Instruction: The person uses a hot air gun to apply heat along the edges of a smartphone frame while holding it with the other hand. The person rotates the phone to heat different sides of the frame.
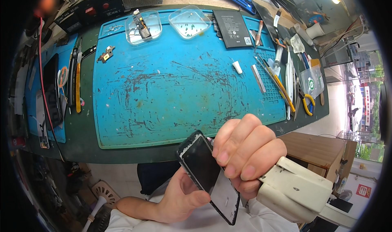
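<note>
My left hand (181, 197) grips a phone body (200, 160) by its lower left edge, thumb across the near side. The phone is tilted, with a dark rim, a glossy black upper part and a paler lower part; whitish residue lines its edge. My right hand (249, 154) is a closed fist at the phone's right edge. A beige boxy tool (296, 187) extends from the fist toward the lower right; most of its front is hidden by my fingers. A small pinkish tip (210, 141) shows between fist and phone.
A scratched blue mat (171, 93) covers the bench. On it lie clear trays (189, 22) with small parts, a black battery (232, 28), a small white cap (237, 67) and a circuit piece (106, 54). Tweezers and yellow-handled pliers (306, 103) lie right.
</note>
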Demonstrator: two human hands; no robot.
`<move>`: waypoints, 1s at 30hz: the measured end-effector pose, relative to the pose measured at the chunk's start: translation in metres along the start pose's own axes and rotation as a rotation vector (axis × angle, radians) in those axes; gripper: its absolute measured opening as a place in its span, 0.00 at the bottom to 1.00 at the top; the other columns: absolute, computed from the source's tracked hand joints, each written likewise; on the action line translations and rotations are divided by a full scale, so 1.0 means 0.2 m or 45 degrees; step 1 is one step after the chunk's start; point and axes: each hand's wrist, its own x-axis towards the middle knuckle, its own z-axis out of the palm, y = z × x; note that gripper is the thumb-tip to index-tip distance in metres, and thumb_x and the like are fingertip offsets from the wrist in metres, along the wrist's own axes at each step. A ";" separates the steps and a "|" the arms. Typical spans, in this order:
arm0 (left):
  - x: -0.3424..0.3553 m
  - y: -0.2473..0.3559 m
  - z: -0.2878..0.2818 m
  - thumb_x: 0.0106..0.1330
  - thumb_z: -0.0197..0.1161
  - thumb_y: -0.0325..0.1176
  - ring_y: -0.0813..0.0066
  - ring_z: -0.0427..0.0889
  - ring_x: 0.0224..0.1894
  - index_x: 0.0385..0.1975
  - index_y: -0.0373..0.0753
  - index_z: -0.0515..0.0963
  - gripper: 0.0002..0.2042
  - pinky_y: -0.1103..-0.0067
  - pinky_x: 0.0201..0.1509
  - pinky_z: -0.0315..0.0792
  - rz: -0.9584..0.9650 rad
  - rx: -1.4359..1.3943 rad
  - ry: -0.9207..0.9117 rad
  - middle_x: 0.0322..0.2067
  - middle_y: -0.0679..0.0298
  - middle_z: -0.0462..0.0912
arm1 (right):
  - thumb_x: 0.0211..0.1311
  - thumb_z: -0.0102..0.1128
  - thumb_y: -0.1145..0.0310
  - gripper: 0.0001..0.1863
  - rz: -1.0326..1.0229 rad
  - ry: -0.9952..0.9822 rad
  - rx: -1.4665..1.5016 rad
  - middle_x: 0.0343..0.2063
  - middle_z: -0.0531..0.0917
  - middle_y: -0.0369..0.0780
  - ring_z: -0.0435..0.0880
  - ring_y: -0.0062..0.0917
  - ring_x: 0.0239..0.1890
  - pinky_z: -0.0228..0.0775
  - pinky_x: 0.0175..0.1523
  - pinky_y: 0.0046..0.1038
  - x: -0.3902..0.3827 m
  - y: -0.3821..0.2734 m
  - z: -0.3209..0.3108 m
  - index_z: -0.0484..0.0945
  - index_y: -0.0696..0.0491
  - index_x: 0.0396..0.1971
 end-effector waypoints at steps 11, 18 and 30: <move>0.00 0.00 0.01 0.60 0.74 0.55 0.82 0.72 0.59 0.55 0.46 0.64 0.33 0.77 0.65 0.64 0.008 -0.002 0.014 0.52 0.73 0.72 | 0.72 0.63 0.62 0.09 0.027 0.003 0.005 0.31 0.79 0.35 0.77 0.24 0.39 0.75 0.39 0.24 0.00 0.00 0.00 0.72 0.49 0.37; 0.00 0.01 0.00 0.59 0.73 0.59 0.79 0.71 0.63 0.58 0.44 0.63 0.36 0.75 0.68 0.63 -0.005 0.058 0.005 0.56 0.71 0.72 | 0.71 0.64 0.63 0.09 0.001 -0.028 0.004 0.31 0.79 0.35 0.76 0.24 0.38 0.75 0.38 0.23 -0.01 0.00 -0.02 0.72 0.49 0.37; 0.00 0.01 0.03 0.59 0.73 0.60 0.81 0.71 0.63 0.62 0.43 0.65 0.39 0.74 0.69 0.62 0.035 0.081 0.053 0.56 0.73 0.74 | 0.71 0.63 0.64 0.09 0.011 -0.017 -0.007 0.30 0.79 0.35 0.77 0.24 0.37 0.76 0.37 0.23 0.00 -0.01 -0.02 0.72 0.50 0.36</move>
